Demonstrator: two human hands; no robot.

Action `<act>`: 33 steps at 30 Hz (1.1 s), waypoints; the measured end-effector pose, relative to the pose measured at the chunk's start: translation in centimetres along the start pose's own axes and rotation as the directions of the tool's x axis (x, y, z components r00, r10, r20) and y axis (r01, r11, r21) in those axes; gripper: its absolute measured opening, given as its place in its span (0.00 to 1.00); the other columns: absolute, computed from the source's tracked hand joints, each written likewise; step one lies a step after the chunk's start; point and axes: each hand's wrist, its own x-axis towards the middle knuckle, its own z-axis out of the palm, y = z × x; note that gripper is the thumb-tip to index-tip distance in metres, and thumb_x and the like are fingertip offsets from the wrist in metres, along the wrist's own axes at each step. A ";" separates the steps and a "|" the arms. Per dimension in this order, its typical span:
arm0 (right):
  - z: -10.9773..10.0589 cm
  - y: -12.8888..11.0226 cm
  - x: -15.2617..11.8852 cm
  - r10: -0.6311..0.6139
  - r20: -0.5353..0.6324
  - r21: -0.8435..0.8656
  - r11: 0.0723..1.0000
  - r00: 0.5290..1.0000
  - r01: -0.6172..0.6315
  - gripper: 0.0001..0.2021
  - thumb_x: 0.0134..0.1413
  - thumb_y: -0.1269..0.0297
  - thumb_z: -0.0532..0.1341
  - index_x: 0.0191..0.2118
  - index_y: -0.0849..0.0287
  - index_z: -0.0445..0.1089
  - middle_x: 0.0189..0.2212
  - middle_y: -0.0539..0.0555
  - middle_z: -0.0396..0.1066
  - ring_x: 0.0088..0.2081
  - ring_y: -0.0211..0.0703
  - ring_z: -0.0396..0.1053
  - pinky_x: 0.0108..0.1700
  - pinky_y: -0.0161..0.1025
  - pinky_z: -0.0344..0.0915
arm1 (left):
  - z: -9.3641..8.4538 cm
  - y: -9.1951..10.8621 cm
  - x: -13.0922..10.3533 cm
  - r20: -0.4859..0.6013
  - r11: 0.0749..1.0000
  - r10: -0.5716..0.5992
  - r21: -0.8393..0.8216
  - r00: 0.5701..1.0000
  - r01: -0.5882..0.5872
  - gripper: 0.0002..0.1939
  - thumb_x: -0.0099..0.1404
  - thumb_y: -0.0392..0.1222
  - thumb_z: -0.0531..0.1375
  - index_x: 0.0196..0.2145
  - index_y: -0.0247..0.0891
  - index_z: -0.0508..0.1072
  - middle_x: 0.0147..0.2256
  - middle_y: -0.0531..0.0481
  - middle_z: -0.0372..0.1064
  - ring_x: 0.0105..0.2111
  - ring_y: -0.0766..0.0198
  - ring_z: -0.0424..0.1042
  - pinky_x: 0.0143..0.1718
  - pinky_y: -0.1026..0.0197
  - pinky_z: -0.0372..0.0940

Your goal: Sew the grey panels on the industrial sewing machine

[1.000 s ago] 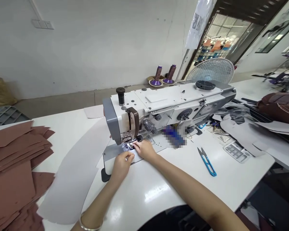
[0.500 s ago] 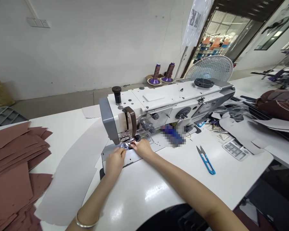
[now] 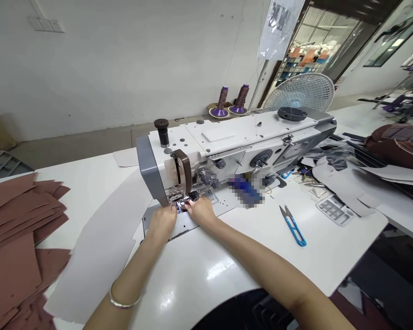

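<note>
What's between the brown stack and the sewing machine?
In the head view, a long pale sheet lies between the brown stack and the sewing machine.

L hand (image 3: 163, 222) nr R hand (image 3: 202, 211)

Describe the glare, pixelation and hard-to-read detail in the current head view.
Head view: glare whitens patches of the glossy tabletop; head view: a pixelated patch hides detail below the arm of the sewing machine; head view: shiny metal parts between the left hand and right hand are too small to tell apart.
</note>
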 end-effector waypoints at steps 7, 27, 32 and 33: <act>-0.1 0.0 -0.1 0.005 0.017 0.005 1.000 1.000 -0.005 0.15 0.62 0.56 0.54 0.40 0.58 0.75 0.36 0.59 0.76 0.41 0.46 0.71 0.41 0.36 0.59 | -0.2 -0.2 0.2 0.037 0.998 0.027 0.051 0.999 -0.029 0.17 0.60 0.25 0.47 0.37 0.30 0.73 0.34 0.38 0.73 0.35 0.52 0.73 0.33 0.56 0.65; -3.8 4.6 -2.0 0.313 0.066 0.312 0.895 0.947 -0.318 0.11 0.55 0.70 0.55 0.40 0.63 0.73 0.35 0.60 0.75 0.38 0.48 0.71 0.40 0.38 0.63 | 0.8 -0.3 0.3 0.004 0.999 -0.021 0.038 1.000 0.021 0.17 0.59 0.24 0.46 0.38 0.30 0.72 0.34 0.38 0.71 0.36 0.53 0.72 0.34 0.57 0.64; -1.9 2.6 -2.9 0.280 0.056 0.450 0.849 0.958 -0.275 0.11 0.53 0.72 0.55 0.39 0.57 0.73 0.37 0.50 0.75 0.29 0.37 0.70 0.36 0.32 0.64 | 1.0 -0.5 0.4 -0.011 0.999 -0.027 0.033 1.000 0.027 0.16 0.60 0.26 0.47 0.38 0.31 0.72 0.35 0.39 0.71 0.36 0.53 0.72 0.34 0.57 0.64; -1.6 2.1 -3.2 0.260 0.030 0.474 0.847 0.965 -0.242 0.12 0.52 0.73 0.55 0.39 0.57 0.73 0.41 0.51 0.75 0.30 0.36 0.70 0.38 0.33 0.64 | 1.0 -0.5 0.5 -0.015 0.999 -0.028 0.032 1.000 0.028 0.16 0.60 0.26 0.47 0.38 0.31 0.72 0.35 0.39 0.71 0.36 0.53 0.72 0.34 0.57 0.64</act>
